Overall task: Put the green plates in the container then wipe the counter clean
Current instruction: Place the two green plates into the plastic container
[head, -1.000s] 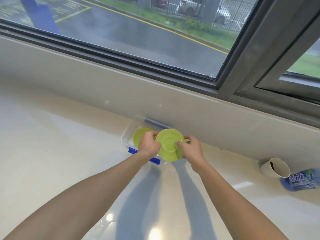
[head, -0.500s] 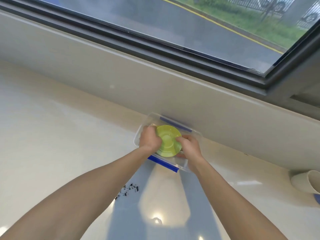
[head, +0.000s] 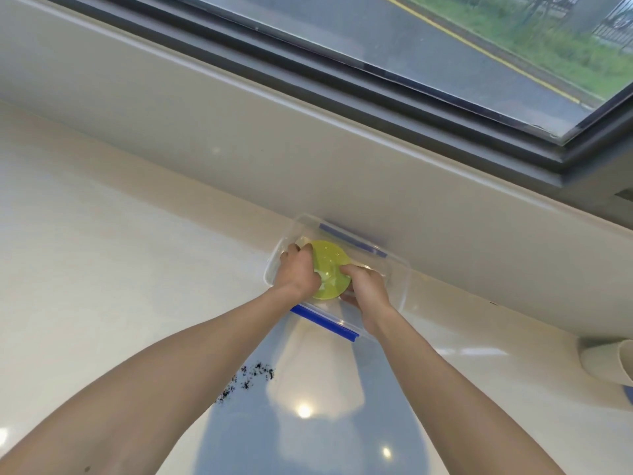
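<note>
Now the green plate (head: pixel 330 269) sits inside the clear container (head: pixel 397 286), pinched at its edges between both hands: left hand (head: pixel 297 271), right hand (head: pixel 365 286). Below the left forearm, dark crumbs (head: pixel 250 380) dot the tabletop (head: pixel 120 269).

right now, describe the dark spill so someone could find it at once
Start from the pale counter below the window. Come towards the camera from the clear container with blue clips, to beside the left forearm. The spill is a scatter of black specks, the only dark patch on the glossy surface.
</note>
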